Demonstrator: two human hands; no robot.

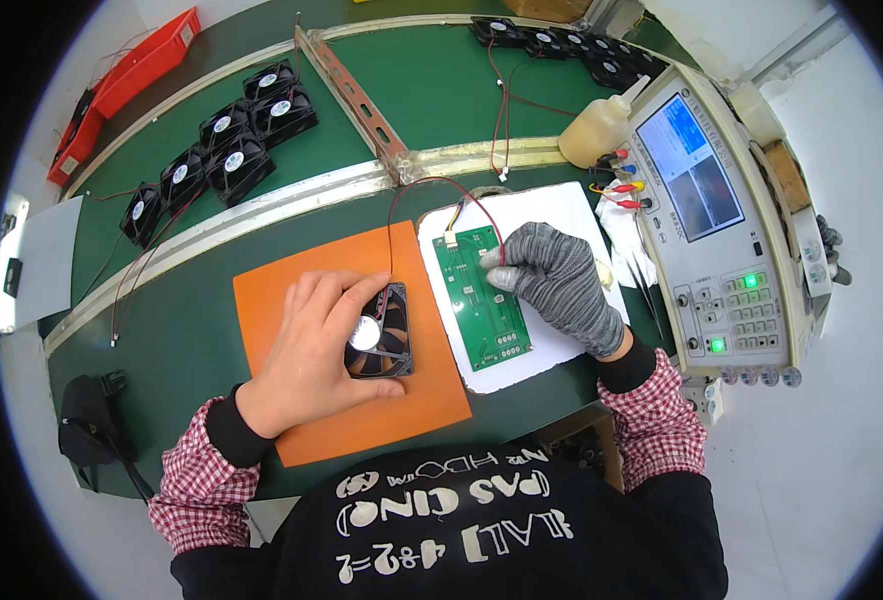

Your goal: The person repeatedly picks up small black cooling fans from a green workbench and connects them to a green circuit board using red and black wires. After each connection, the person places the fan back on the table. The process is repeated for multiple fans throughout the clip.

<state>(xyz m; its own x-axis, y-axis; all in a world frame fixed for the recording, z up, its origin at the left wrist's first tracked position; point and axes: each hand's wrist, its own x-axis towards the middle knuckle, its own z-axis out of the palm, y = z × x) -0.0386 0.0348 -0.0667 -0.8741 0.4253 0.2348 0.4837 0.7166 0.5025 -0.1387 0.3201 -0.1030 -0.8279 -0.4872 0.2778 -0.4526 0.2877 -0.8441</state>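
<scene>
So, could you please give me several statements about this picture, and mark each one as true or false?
1. The bare left hand is touching the black square plastic fan. True.
2. The grey knitted glove is worn on the left hand. False: it is on the right hand.
3. The green rectangular circuit board lies on the white flat sheet. True.
4. The orange flat mat lies to the right of the circuit board. False: it lies to the left.
</scene>
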